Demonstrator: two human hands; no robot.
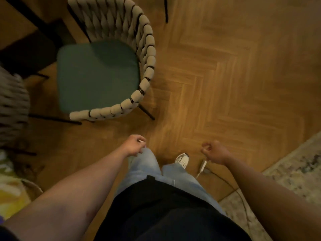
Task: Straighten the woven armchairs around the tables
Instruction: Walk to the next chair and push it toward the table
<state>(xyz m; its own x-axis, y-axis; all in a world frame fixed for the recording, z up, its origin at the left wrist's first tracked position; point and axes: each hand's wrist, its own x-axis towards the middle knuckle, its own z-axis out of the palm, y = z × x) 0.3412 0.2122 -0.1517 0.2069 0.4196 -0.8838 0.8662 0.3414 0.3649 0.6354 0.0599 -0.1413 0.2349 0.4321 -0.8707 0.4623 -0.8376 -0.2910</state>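
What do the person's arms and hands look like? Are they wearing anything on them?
Both arms are bare from the hands up to the bottom of the picture, with no long sleeves. The left hand and right hand wear no gloves, and no rings, watch or bracelets show, though the picture is dim. A bit of dark short sleeve peeks in at the bottom left corner.

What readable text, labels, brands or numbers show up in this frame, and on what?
None readable.
Woven armchair with green cushion: no label visible.
White sneaker: too blurred to show any brand.
Patterned item at left edge: blurred, no legible text.
Left hand, right hand: curled, holding nothing.
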